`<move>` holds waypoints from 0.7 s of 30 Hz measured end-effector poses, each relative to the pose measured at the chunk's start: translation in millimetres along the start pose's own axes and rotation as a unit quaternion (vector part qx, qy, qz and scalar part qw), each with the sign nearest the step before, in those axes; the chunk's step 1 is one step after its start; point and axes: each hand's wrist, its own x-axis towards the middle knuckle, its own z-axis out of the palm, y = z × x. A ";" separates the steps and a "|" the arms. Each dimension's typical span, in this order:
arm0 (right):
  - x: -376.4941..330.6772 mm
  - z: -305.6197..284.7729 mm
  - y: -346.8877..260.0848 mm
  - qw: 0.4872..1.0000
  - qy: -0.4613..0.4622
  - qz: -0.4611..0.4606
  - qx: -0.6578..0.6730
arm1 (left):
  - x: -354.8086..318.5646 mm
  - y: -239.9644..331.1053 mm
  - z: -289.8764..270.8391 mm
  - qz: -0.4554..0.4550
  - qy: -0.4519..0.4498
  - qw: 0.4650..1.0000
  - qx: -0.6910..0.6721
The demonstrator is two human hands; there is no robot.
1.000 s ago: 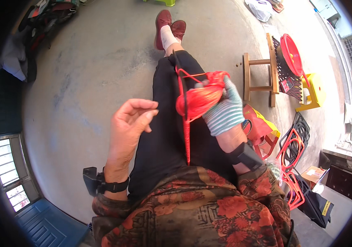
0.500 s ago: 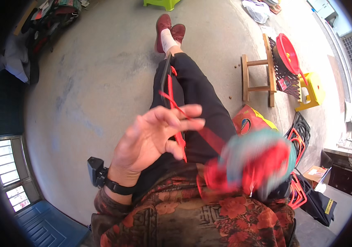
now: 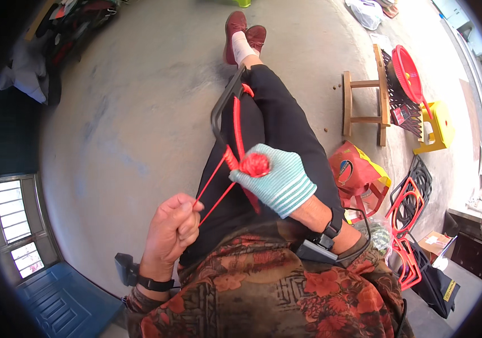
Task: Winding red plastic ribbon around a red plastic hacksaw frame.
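1. Currently, the gloved right hand grips a small red cord ball beside the dark metal frame lying on the lap.
2. The bare left hand, below the frame, pinches two taut red cord strands.
3. Judged step: wrapping cord onto the frame. The next pass needs steady tension.

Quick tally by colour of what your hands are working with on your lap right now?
Red: 2 – the cord pinched in the bare left hand, and the red bundle gripped by the gloved right hand.
Black: 1 – the frame on the lap, cord wound on it.
Total: 3
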 end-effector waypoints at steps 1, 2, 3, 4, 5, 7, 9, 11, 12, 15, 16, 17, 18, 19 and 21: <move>2.2 -1.6 4.3 1.000 -0.004 0.006 0.003 | -4.7 0.5 1.9 -0.005 -0.006 1.000 0.003; 2.4 -7.0 9.6 0.995 -0.064 0.045 0.064 | -9.0 1.1 3.7 -0.011 -0.013 1.000 0.006; 2.5 -16.6 12.9 0.985 -0.137 0.017 0.099 | -11.0 2.8 4.6 -0.018 -0.021 1.000 0.011; 2.4 -28.5 17.4 0.968 -0.210 -0.012 0.134 | -10.6 4.7 2.6 -0.023 -0.039 0.999 -0.004; 0.6 -41.6 22.8 0.944 -0.280 -0.035 0.170 | -9.8 8.7 -0.4 -0.035 -0.058 0.998 -0.018; 3.4 -68.2 28.0 0.941 -0.306 -0.145 0.014 | -3.8 14.8 -0.9 -0.047 -0.095 0.993 -0.048; 7.0 -95.5 15.3 0.902 -0.336 -0.051 -0.265 | 2.9 20.2 1.4 -0.042 -0.128 0.988 -0.081; 10.2 -102.1 18.3 0.879 -0.204 0.006 -0.431 | 6.6 19.8 6.2 -0.019 -0.165 0.982 -0.091; 11.6 -105.9 17.5 0.901 -0.113 0.027 -0.419 | 11.0 21.1 10.9 -0.010 -0.186 0.978 -0.096; 12.0 -101.7 30.8 0.981 0.124 0.004 -0.148 | 30.4 23.0 25.0 0.151 -0.231 0.945 -0.175; 14.6 -105.2 24.5 0.984 0.047 0.067 0.159 | 37.7 28.6 37.8 0.188 -0.173 0.956 -0.147; 14.4 -102.8 23.4 0.961 0.038 0.073 0.264 | 43.5 36.9 55.7 0.225 -0.116 0.960 -0.116; 14.2 -97.6 20.9 0.927 0.027 0.077 0.365 | 48.3 43.0 65.2 0.261 -0.059 0.960 -0.085; 15.6 -92.1 18.1 0.880 0.011 0.079 0.468 | 53.2 44.4 65.0 0.253 -0.060 0.965 -0.019; 20.3 -79.2 10.6 0.951 -0.014 0.058 0.305 | 69.2 37.4 54.3 0.235 -0.061 0.964 0.104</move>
